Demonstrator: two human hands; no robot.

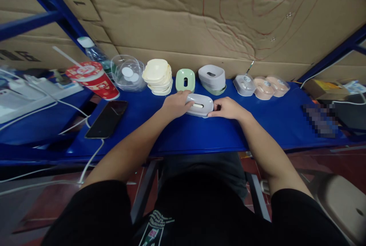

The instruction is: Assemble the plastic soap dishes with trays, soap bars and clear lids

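A light grey oval dish with a slot in its middle (203, 102), much like a soap dish, lies near the front of the blue table. My left hand (177, 105) grips its left end, thumb on top by the slot. Around the right end, the fingers of my right hand (227, 108) are closed on the edge. A pale piece shows in the slot; I cannot make out what it is. Just behind are a green slotted dish (185, 73) and a stack of grey dishes (212, 73) with a green one at its bottom.
Cream dishes (157, 74) and clear plastic covers (128, 74) are stacked at the back left, beside a red cup (97, 82) with a straw. A phone (107, 120) lies at left. Lidded grey (244, 85) and pink dishes (263, 88) stand right, before a cardboard wall (171, 17).
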